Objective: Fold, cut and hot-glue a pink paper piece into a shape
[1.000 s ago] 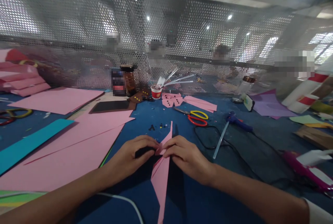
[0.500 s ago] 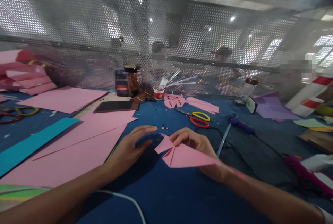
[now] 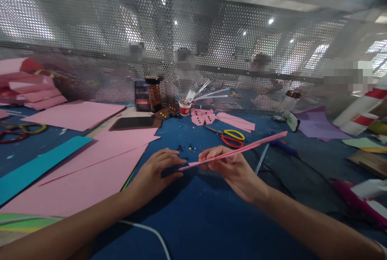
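- Head view: the folded pink paper [image 3: 242, 148], a thin, layered, matte strip seen nearly edge-on, slants above the blue table [image 3: 193, 219], its right end raised.
- The person's right hand [image 3: 231, 167] clamps it between thumb and fingers; the left hand [image 3: 159, 171] holds its fingertips apart around the left tip, contact unclear.
- Beyond lie scissors [image 3: 232, 139] with smooth red and yellow loop handles.

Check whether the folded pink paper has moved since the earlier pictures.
Yes, the folded pink paper has swung: its long end first pointed toward the person, left of the yellow-handled scissors; now it points right and away, reaching past their right side.
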A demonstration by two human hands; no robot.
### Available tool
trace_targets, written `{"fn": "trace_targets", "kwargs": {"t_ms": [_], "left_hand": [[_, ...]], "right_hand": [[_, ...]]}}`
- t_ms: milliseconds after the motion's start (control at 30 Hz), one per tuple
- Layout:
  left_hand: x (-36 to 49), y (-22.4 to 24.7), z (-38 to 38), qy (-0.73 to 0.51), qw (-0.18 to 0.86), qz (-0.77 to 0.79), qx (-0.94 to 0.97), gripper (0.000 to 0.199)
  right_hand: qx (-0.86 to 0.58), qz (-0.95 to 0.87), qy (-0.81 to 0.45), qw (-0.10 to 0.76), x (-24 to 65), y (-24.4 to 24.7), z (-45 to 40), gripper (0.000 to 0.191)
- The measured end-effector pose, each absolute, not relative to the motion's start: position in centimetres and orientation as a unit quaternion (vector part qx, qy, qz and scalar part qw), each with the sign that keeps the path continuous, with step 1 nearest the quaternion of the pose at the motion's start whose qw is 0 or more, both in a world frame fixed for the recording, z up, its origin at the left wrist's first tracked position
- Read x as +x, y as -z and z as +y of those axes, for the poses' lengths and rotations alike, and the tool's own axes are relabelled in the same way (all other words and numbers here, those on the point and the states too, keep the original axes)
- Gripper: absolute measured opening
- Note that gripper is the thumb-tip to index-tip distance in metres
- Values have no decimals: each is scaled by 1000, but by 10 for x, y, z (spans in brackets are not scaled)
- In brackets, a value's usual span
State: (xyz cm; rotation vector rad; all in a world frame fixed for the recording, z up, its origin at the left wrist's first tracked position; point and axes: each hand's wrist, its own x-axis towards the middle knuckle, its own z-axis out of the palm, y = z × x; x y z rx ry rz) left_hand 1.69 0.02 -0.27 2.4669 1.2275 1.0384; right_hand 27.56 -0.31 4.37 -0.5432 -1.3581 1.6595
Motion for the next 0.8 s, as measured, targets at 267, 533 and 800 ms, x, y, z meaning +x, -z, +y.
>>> {"fn": "trace_targets", "kwargs": {"t_ms": [267,533,800], "left_hand": [[15,4,2,-352,111,440,819,18],[22,-9,-5,-317,244,473,785,29],[22,-7,-7,-285,248,471,797,27]], "right_hand": [[-243,-502,-686,467,277,-49,1,12],[-315,-463,-666,493,284,-41,17,23],[-356,-483,-601,528,288,-37,29,26]]}}
